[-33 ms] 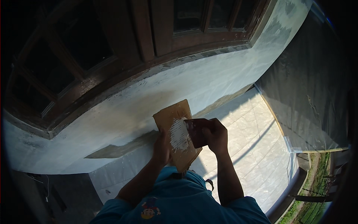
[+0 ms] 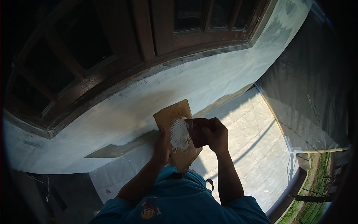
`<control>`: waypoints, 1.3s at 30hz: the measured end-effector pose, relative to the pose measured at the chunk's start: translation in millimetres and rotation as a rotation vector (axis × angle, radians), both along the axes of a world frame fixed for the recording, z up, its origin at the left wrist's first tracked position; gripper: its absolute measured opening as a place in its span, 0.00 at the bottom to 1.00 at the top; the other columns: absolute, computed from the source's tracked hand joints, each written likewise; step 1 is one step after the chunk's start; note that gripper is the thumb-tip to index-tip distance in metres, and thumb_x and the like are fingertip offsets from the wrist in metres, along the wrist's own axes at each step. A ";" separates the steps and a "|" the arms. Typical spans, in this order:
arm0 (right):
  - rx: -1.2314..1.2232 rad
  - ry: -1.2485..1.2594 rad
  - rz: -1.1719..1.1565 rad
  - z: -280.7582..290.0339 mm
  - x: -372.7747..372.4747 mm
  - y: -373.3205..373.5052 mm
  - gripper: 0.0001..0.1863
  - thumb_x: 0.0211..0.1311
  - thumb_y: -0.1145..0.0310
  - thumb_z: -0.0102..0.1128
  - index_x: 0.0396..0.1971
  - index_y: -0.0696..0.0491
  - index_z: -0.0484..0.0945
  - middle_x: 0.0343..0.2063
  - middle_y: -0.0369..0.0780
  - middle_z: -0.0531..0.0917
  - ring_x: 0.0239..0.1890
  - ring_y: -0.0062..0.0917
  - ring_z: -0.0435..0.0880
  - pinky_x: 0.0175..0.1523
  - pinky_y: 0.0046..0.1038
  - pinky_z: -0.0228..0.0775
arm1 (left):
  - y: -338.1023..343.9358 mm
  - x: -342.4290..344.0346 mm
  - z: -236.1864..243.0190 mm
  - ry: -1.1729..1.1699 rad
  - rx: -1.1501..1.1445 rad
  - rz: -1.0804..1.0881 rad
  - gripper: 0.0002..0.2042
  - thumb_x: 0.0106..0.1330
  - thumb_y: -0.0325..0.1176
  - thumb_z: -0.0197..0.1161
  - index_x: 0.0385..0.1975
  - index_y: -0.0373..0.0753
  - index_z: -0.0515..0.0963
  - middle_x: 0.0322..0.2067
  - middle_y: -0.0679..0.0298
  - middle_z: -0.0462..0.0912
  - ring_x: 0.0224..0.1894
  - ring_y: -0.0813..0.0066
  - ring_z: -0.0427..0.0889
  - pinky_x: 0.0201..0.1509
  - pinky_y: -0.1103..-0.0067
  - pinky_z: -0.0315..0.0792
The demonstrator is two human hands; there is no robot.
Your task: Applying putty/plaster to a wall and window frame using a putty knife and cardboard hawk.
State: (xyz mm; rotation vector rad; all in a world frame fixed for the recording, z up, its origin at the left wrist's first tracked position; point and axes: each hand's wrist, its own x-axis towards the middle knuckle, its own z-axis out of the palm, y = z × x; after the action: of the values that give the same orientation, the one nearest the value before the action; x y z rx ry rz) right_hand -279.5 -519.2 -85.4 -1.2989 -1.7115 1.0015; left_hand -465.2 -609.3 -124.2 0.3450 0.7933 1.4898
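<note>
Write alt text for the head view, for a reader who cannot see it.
A person's left hand holds a piece of brown cardboard smeared with white paste, while the right hand holds a flat, dark reddish scraper at the paste's edge. Beyond them, a patchy whitish wall runs below a brown wooden window frame, with a pale floor partly in sunlight.

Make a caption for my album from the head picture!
Left hand holding brown rectangular cardboard smeared with streaky white paste, right hand gripping a flat dark-reddish scraper.
</note>
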 end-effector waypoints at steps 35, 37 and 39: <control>-0.220 0.290 -0.037 -2.2 31.2 7.3 0.11 0.52 0.78 0.55 0.37 0.61 0.77 0.31 0.37 0.82 0.33 0.18 0.79 0.41 0.21 0.73 | -1.3 -5.5 -17.1 -0.072 0.083 -0.057 0.31 0.73 0.59 0.41 0.66 0.41 0.59 0.58 0.55 0.72 0.59 0.57 0.74 0.60 0.59 0.71; -0.205 0.270 -0.041 -3.8 31.3 6.5 0.11 0.52 0.78 0.54 0.37 0.62 0.77 0.31 0.38 0.82 0.33 0.18 0.79 0.41 0.21 0.73 | -1.0 -6.2 -21.0 -0.040 0.077 -0.067 0.31 0.73 0.58 0.41 0.66 0.41 0.60 0.58 0.55 0.72 0.59 0.58 0.74 0.60 0.59 0.71; -0.194 0.282 -0.051 -7.1 31.1 5.7 0.10 0.52 0.77 0.56 0.36 0.62 0.77 0.30 0.39 0.83 0.32 0.19 0.80 0.40 0.22 0.73 | 0.1 -5.1 -27.3 -0.009 0.072 -0.076 0.31 0.73 0.58 0.41 0.66 0.41 0.60 0.57 0.55 0.73 0.58 0.58 0.75 0.60 0.60 0.72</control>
State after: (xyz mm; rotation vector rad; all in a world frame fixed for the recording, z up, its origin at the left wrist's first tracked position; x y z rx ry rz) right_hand -248.4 -513.5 -92.4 -1.2465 -1.3898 1.2794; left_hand -470.3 -609.2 -151.5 0.4176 0.7132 1.4503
